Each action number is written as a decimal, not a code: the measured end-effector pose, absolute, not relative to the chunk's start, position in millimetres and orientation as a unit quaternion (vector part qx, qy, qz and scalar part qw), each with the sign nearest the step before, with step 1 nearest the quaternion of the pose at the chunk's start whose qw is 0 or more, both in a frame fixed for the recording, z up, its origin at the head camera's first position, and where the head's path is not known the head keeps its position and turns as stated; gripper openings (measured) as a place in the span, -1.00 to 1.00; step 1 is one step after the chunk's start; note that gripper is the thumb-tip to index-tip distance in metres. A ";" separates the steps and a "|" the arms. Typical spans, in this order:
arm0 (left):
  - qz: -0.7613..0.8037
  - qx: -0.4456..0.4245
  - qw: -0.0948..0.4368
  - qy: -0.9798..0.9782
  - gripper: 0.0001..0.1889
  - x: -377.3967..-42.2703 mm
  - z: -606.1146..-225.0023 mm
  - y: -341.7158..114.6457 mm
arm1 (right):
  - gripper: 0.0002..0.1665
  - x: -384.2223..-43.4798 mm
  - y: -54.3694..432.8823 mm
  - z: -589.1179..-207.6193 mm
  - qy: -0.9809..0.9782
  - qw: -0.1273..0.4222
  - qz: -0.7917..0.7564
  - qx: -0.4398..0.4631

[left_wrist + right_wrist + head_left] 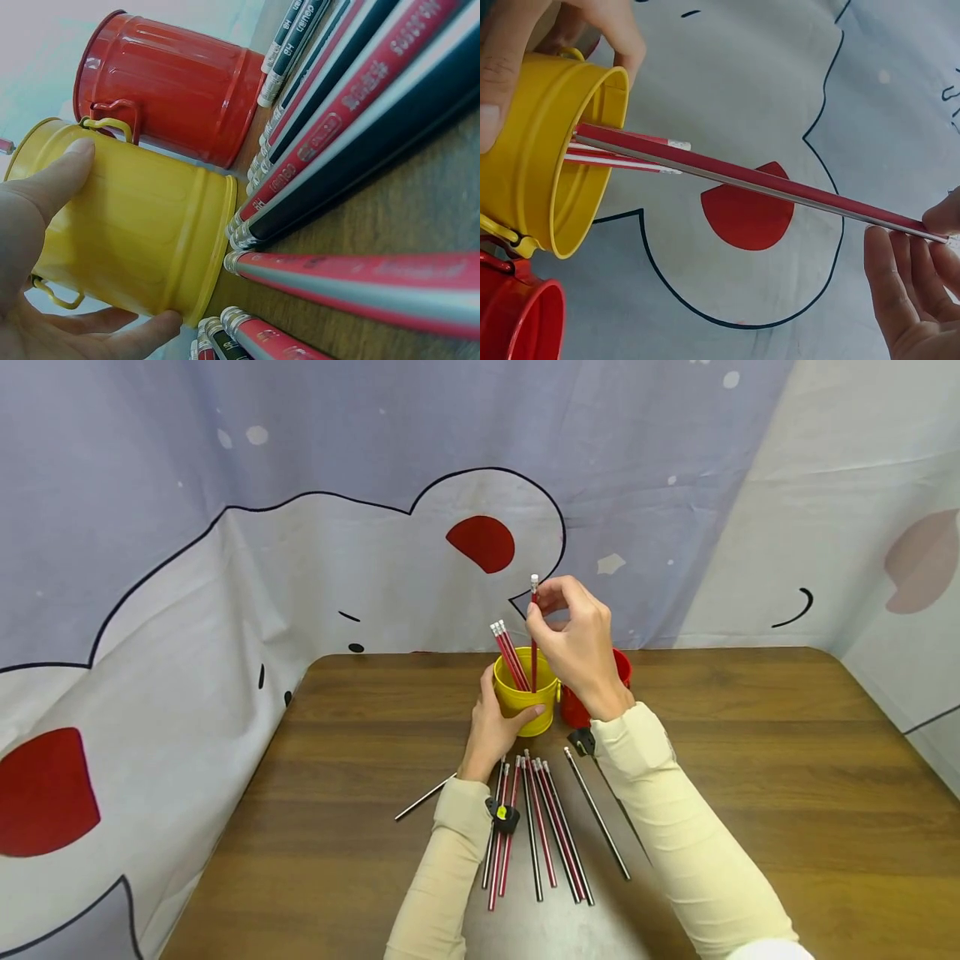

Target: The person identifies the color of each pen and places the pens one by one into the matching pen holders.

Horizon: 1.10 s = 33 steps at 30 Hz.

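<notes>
A small yellow metal bucket (517,699) stands on the table, and my left hand (491,731) grips it from the left, thumb across its near side. Between thumb and fingertips my right hand (579,639) pinches a red pencil (780,193) near its white eraser end. That pencil points down, its lower end inside the bucket's mouth and hidden by the wall in the head view. Several red-striped pencils (510,653) lean in the same bucket, erasers up. Beside it on the right is a red metal bucket (176,90), partly behind my right hand in the head view.
On the wooden table (360,735), several red and black pencils (542,827) lie in a loose row near my left wrist. One black pencil (597,814) lies apart to the right, another pencil (425,797) to the left. A printed curtain (337,577) hangs behind the table.
</notes>
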<state>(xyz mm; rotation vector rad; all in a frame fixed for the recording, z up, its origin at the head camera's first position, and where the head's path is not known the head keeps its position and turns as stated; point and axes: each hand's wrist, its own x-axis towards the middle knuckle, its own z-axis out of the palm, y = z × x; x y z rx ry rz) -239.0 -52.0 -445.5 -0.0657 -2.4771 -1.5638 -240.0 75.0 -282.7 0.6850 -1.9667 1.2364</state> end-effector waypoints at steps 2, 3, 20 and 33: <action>-0.529 -0.025 0.109 -0.841 -0.07 -239.3 -445.8 -52.3 | -0.87 -241.5 74.1 -282.7 -0.760 0.352 0.480 0.262; -0.528 -0.026 0.109 -0.842 -0.07 -239.2 -445.9 -52.5 | -0.87 -242.1 73.6 -282.9 -0.760 0.352 0.481 0.261; -0.524 -0.030 0.116 -0.843 -0.04 -237.6 -444.3 -50.7 | -0.88 -247.2 72.7 -308.6 -0.778 0.314 0.481 0.255; -0.510 -0.037 0.117 -0.851 0.00 -240.7 -443.4 -48.0 | -0.90 -250.4 74.2 -352.9 -0.805 0.271 0.463 0.253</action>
